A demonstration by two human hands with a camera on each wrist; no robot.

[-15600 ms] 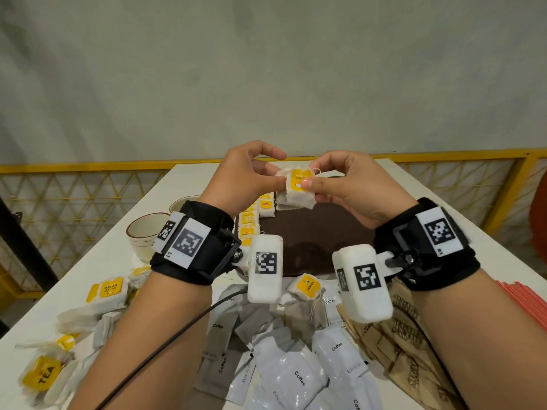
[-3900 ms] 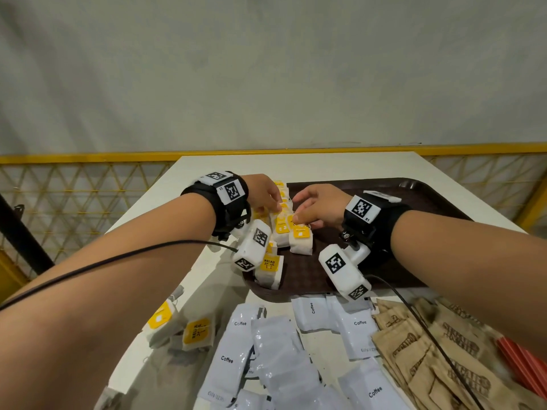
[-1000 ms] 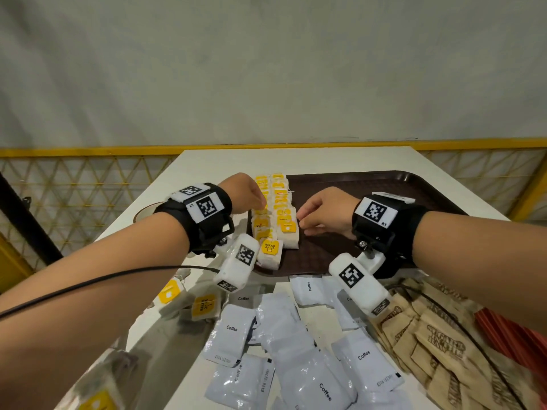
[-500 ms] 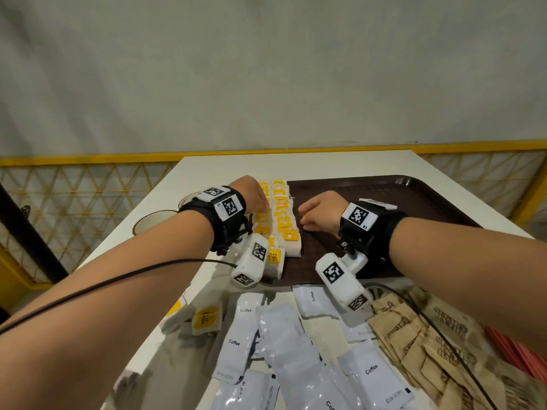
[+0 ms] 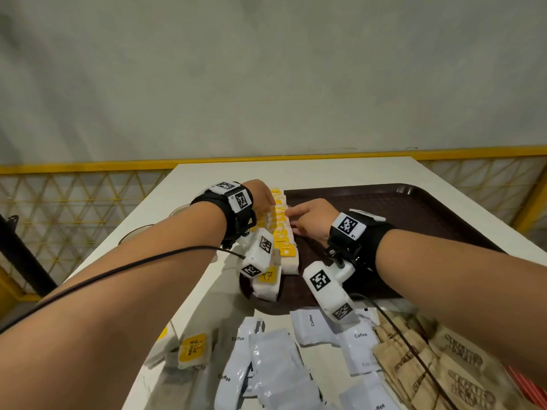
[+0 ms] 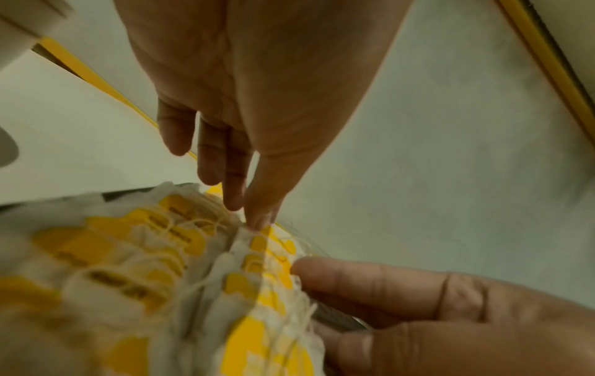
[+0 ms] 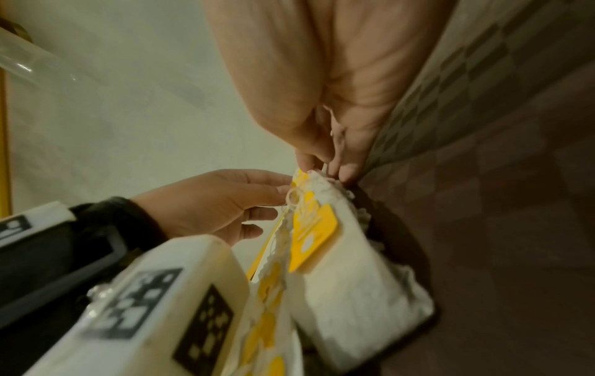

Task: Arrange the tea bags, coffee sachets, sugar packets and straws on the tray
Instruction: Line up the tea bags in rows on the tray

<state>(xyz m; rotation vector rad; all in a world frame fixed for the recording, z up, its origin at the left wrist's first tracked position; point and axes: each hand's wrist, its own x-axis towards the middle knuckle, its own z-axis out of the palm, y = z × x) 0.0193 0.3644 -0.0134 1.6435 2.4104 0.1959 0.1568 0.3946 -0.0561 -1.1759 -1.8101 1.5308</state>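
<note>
Two rows of white tea bags (image 5: 281, 232) with yellow tags lie along the left edge of the brown tray (image 5: 414, 208). My left hand (image 5: 262, 193) reaches over the left row, and its straight fingertips (image 6: 254, 218) touch the far tea bags (image 6: 144, 254). From the right side, my right hand (image 5: 307, 217) meets the right row. In the right wrist view its thumb and fingertip (image 7: 346, 173) pinch the top edge of a far tea bag (image 7: 347, 267). White coffee sachets (image 5: 275, 365), brown sugar packets (image 5: 444, 365) and red straws (image 5: 529, 386) lie on the table in front of the tray.
A few loose tea bags (image 5: 194, 350) lie on the white table under my left forearm. A cup rim (image 5: 136, 232) shows left of that arm. The rest of the tray's floor, to the right of the rows, is bare. A yellow mesh railing runs behind the table.
Earlier both hands held one tea bag above the tray. Over the last second they stay at the rows and have slid slightly toward the far end.
</note>
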